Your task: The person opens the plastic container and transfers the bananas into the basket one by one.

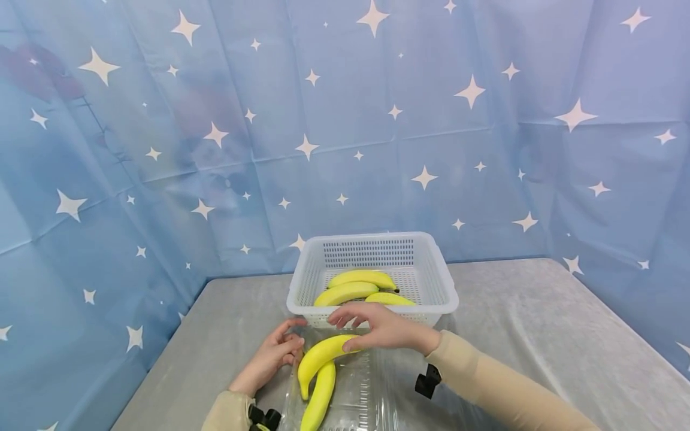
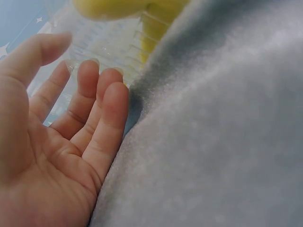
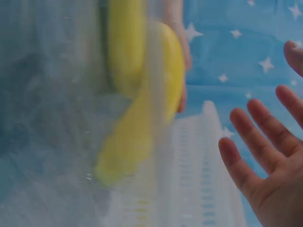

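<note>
Hovering with fingers loosely spread, holding nothing, the right hand (image 1: 380,329) appears nearer the upper banana (image 1: 318,359), which curves lengthwise from near its thumb leftward inside the clear container (image 1: 350,392), while the left hand (image 1: 272,353), fingers relaxed and bare, is just beside

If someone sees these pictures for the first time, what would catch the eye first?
Most likely the blue curtain with white stars, filling the background. Next, probably, the three yellow bananas in the white basket, and two more bananas in the clear tray in front.
</note>
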{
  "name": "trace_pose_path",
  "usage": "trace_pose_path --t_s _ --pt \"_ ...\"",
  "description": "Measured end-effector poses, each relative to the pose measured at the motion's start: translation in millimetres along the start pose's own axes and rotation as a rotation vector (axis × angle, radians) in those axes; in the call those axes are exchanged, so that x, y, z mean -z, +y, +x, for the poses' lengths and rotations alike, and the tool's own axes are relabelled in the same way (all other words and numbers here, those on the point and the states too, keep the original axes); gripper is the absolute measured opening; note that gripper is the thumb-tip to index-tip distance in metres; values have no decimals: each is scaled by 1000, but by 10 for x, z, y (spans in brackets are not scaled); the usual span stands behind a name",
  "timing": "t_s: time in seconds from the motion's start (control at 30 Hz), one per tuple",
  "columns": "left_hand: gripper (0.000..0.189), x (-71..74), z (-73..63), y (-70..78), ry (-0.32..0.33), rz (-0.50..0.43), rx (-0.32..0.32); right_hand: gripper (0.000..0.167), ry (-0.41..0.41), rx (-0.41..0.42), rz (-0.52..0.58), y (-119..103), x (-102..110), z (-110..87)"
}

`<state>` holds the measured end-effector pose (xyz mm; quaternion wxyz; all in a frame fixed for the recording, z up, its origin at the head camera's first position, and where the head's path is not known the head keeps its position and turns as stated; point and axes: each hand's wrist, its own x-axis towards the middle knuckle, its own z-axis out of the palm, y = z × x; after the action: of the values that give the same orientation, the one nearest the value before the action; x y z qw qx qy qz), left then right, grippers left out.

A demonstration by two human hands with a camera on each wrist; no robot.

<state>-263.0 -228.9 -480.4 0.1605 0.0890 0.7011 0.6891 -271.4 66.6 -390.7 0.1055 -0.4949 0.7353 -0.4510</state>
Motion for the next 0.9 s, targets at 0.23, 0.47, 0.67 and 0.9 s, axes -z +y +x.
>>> trace_pose_path --t_s 0.23,0.47,0.67,0.9 --pt "48 -9 -10 14 -11 8 -8 47 -74 21 -2 123 -152 53" --pt "48 -17 4 -11 -17 -11 -6 49 -96 -3 -87 229 -251 87" --pt "48 -11 6 -7 -18 -9 -6 50 -116 -37 -151 286 -277 113" --pt "47 5 7 -12 -9 -2 5 48 -164 -57 -179 311 -292 149"
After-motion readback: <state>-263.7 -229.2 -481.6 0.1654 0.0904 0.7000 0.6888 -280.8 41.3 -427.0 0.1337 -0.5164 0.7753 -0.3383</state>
